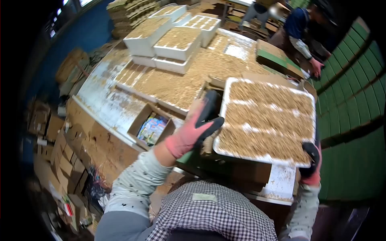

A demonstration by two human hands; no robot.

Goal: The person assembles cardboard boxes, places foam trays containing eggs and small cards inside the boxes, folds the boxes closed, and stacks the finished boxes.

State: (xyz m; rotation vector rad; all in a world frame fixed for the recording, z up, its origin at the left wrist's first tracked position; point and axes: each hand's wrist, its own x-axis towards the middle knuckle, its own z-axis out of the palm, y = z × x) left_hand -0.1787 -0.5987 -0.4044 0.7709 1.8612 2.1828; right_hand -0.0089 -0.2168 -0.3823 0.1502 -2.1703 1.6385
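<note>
A white foam tray, filled with tan, sawdust-like loose material in three bands, lies tilted in front of me. My right hand, in a pink and black glove, grips its lower right corner, thumb over the rim. At the tray's left side is my left hand, gloved alike, with thumb and fingers spread. Its thumb tip is at the tray's edge; whether it touches cannot be made out. Under the tray, an open cardboard box is partly hidden.
More filled foam trays are stacked on the table, amid loose tan material. A small carton holds colourful packets. Green boxes rise on the right. Another person stands at the far right, a pink-gloved hand near those boxes.
</note>
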